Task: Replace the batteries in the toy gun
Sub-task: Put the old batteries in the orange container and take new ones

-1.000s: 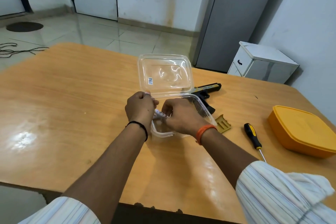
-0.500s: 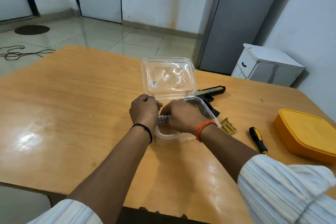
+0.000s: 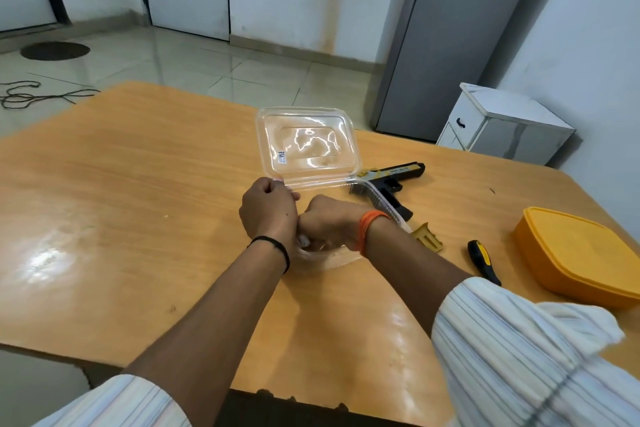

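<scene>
Both hands are bunched together over the clear box (image 3: 349, 255), whose lid (image 3: 306, 146) stands open just beyond the knuckles. The left hand (image 3: 268, 210) is curled, its fingertips pinching the near left corner of that lid where it hinges to the tray. The right hand (image 3: 330, 224) is also curled, knuckles up, reaching down into the tray; something small and pale shows under it at the wrist side, but the frame does not show clearly what it holds, so I cannot tell whether it grips a battery or only the box.

What the coming move turns on is the toy gun (image 3: 389, 182). It lies on the bench (image 3: 138, 218) beyond and to the right of the hands, just behind the far right edge of the tray, partly seen through the plastic. Its long axis runs slantwise: the barrel points away and rightward, the grip angles back toward the right wrist. The right hand is plainly the nearer one, and would reach it by a short swing outward past the tray rim; the left would have to cross the box.

Just right of the right wrist lies a small tan cover (image 3: 427, 237), likely the battery door, and beyond that a screwdriver (image 3: 483, 262) and an orange box (image 3: 581, 256), farther right still.
</scene>
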